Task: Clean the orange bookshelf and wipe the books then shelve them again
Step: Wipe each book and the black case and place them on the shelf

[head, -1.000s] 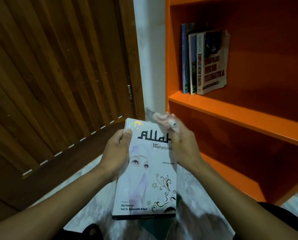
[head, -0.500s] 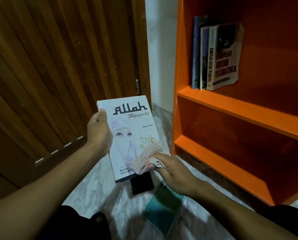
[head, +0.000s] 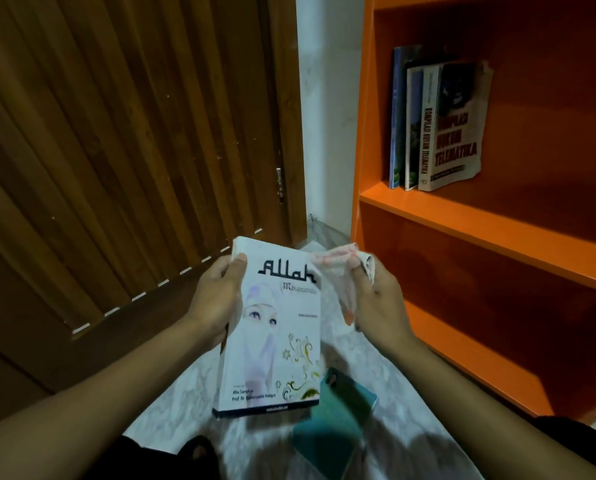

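A white book (head: 275, 348) with black lettering and a veiled figure on its cover is held up in front of me. My left hand (head: 217, 299) grips its left edge, thumb on the cover near the top corner. My right hand (head: 376, 299) holds a pale cloth (head: 338, 268) with orange marks at the book's upper right corner. To the right stands the orange bookshelf (head: 480, 220). Three books (head: 435, 123) stand upright at the left end of its upper shelf.
A teal book (head: 334, 420) lies on the pale marble floor (head: 172, 407) below the held book. A brown slatted wooden door (head: 116, 150) fills the left side. A white wall strip (head: 327, 116) separates door and shelf. The lower shelf compartment (head: 497, 306) holds nothing visible.
My right hand with the cloth moved from the book's lower right corner up to its upper right corner. The book dropped lower and closer to me.
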A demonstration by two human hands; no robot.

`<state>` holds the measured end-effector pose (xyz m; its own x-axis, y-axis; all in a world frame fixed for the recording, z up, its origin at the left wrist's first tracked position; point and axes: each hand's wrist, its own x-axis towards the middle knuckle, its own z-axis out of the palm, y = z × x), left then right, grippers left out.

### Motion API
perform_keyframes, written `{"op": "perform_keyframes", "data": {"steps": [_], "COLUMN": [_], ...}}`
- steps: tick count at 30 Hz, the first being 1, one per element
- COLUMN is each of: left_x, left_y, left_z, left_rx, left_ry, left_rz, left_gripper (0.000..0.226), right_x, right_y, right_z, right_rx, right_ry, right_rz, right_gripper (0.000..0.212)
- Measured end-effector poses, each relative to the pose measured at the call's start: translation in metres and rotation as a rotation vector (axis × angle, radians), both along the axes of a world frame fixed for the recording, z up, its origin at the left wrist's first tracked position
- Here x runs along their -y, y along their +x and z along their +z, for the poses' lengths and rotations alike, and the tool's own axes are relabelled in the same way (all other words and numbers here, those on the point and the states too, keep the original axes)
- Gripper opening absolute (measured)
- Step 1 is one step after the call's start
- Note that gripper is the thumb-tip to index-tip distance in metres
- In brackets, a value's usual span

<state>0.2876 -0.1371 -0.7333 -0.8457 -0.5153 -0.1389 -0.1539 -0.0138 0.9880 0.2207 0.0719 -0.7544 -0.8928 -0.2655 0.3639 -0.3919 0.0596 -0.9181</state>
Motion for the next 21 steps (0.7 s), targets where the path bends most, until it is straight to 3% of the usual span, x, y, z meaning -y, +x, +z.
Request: {"op": "perform_keyframes", "data": {"steps": [4,6,8,16,21], "left_x": [-0.03,-0.044,-0.051,-0.028,-0.002], "left_y": [-0.004,-0.007,-0.011,-0.028,-0.032], "left_z": [-0.005,-0.006,-0.008,-0.002,0.0], "left_rx": [0.043,0.033,0.023,-0.061,-0.102], "left_ry": [0.021,0.027,0.043,0.35,0.413], "left_rz": [-0.129,-0.16,-0.158,0.102,0.279], "left_gripper": [0.027,0.026,0.028,0.03,0.024], "right_x": [0.022,0.034,0.043,0.039,0.025], "right_y": [0.004,0.005,0.007,0.03,0.041], "right_z": [0.005,-0.006,-0.016,-0.038,-0.053], "right_rx": [0.024,0.03,-0.027,-0.151,-0.071], "right_ry": [-0.098,0.06,0.186,0.344,0.373], "right_rz": [-0.024,-0.044,-0.034,0.273,0.428], "right_gripper": [0.03,0.047,0.047,0.047,0.041]}}
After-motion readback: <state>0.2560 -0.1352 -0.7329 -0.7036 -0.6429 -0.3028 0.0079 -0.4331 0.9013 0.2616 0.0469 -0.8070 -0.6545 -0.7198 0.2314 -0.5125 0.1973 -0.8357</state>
